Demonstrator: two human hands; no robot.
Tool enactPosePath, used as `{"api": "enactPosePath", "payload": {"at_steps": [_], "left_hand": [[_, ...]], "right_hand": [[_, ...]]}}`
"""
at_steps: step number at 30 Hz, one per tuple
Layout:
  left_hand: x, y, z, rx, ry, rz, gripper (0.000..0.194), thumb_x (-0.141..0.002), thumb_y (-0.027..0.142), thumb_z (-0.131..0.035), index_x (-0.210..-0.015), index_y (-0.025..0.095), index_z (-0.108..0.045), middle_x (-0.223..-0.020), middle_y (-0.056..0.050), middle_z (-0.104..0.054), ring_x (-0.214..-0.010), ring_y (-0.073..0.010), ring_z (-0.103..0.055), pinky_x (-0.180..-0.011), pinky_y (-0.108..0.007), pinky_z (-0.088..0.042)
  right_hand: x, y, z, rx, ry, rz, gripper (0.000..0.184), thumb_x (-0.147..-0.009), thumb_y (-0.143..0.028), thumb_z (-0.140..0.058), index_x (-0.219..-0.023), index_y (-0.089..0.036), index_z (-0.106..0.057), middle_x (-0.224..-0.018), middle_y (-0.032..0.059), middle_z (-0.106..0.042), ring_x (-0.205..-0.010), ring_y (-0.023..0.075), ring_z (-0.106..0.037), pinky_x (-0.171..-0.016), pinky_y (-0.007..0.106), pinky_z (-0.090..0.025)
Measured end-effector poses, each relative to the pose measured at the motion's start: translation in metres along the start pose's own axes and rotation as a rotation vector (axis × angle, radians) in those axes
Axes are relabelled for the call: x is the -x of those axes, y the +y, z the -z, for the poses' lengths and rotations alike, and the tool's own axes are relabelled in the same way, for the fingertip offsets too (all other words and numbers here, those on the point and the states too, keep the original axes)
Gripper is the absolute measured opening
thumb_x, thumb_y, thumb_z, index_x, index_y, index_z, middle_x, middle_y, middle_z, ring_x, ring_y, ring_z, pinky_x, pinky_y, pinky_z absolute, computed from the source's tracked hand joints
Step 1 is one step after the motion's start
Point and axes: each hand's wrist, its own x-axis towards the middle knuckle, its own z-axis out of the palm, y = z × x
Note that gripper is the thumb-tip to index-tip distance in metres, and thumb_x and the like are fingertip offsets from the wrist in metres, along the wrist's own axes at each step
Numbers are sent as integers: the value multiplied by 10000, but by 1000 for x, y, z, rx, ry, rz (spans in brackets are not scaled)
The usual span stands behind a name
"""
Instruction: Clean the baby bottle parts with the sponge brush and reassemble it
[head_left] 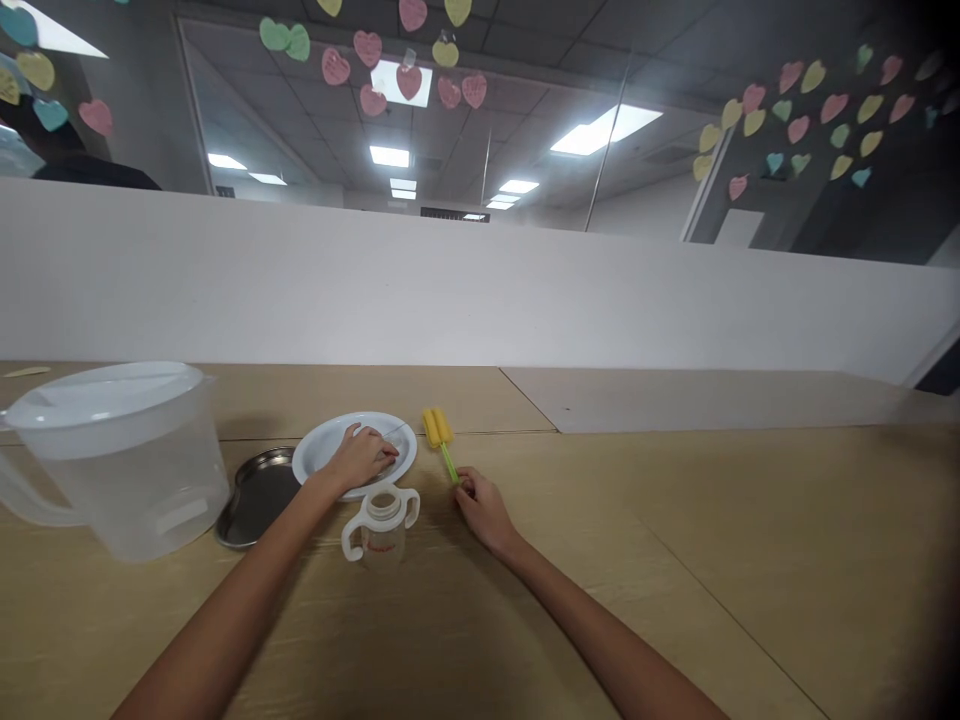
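My right hand (484,510) pinches the green handle of a sponge bottle brush (438,428), whose yellow double head points away from me over the table. Over a white oval dish (309,465), my left hand (362,458) reaches in with fingers bent down and together. Whatever those fingers grip inside the dish is hidden; something clear seems to lie there. Just in front of the dish stands a clear baby bottle (383,540) upright, with a white two-handled collar and an uncovered mouth. Neither hand touches it.
At the left stands a large translucent pitcher (127,460) with a lid. A shallow metal tray (259,495) lies between it and the dish, partly behind my left forearm. A low white wall (480,295) closes off the back of the wooden table (637,560).
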Motion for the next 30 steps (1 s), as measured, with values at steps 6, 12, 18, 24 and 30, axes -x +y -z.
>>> {"api": "enactPosePath", "payload": {"at_steps": [6, 12, 18, 24, 30], "left_hand": [[1, -1, 16, 134, 195, 47, 123, -746, 297, -580, -788, 232, -675, -875, -11, -704, -933, -194, -595, -1056, -460, -177], [2, 4, 35, 394, 336, 67, 119, -665, 304, -650, -722, 200, -640, -748, 8, -701, -743, -161, -641, -842, -307, -430], [14, 15, 64, 500, 399, 126, 207, -696, 372, -615, -781, 200, -693, -826, -12, -720, -795, -175, -656, -737, -259, -470], [28, 18, 87, 438, 374, 127, 308, -758, 425, -535, -873, 200, -711, -882, -17, -720, -810, -190, -650, -723, -262, -471], [33, 29, 93, 443, 378, 102, 314, -772, 424, -506, -869, 206, -710, -938, -7, -710, -897, -199, -631, -802, -271, -461]], "right_hand": [[8, -8, 0, 137, 75, 167, 267, -845, -244, -328, -1012, -140, -509, -634, -17, -518, -574, 122, -471, -570, 220, -338], [17, -18, 0, 216, 96, 281, 295, -870, -237, -302, -1087, -144, -478, -657, -2, -538, -547, 119, -473, -548, 212, -334], [20, -19, -1, 289, 59, 267, 337, -868, -221, -294, -1159, -128, -434, -526, -39, -453, -443, 112, -395, -480, 205, -267], [20, -18, 0, 326, 30, 271, 333, -872, -223, -294, -1160, -131, -435, -560, -17, -508, -480, 125, -440, -501, 211, -285], [20, -17, 0, 383, -27, 285, 346, -876, -229, -297, -1169, -143, -460, -678, 33, -614, -570, 149, -535, -559, 226, -345]]}}
